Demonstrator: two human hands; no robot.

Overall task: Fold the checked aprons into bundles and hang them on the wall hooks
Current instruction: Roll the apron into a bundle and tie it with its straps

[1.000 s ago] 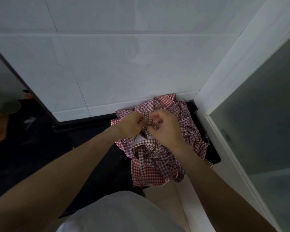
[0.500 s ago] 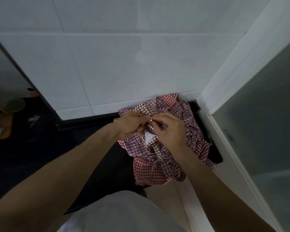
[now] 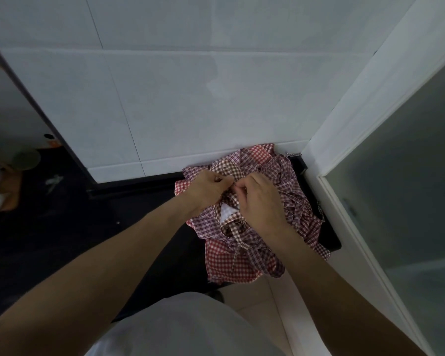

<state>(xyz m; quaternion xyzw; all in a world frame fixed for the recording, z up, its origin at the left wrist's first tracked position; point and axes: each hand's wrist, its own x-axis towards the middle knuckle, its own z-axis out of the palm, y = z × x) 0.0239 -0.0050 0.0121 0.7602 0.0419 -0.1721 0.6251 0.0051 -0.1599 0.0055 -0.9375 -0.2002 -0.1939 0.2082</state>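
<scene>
Both your left hand (image 3: 206, 192) and right hand (image 3: 261, 201) pinch a strap atop the checked aprons (image 3: 244, 227) at twelve o'clock; limp, light cloth, so grip gathered folds.

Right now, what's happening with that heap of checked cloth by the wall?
A person is working on a pile of checked aprons heaped on a dark surface against the white tiled wall. The left hand and right hand both pinch a brown-checked strip at the top of the pile. No hooks are in view.

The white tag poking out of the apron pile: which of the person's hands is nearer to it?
Right. The right hand lies directly beside the white tag, almost touching it; the left hand sits up and left of it, slightly farther away.
</scene>
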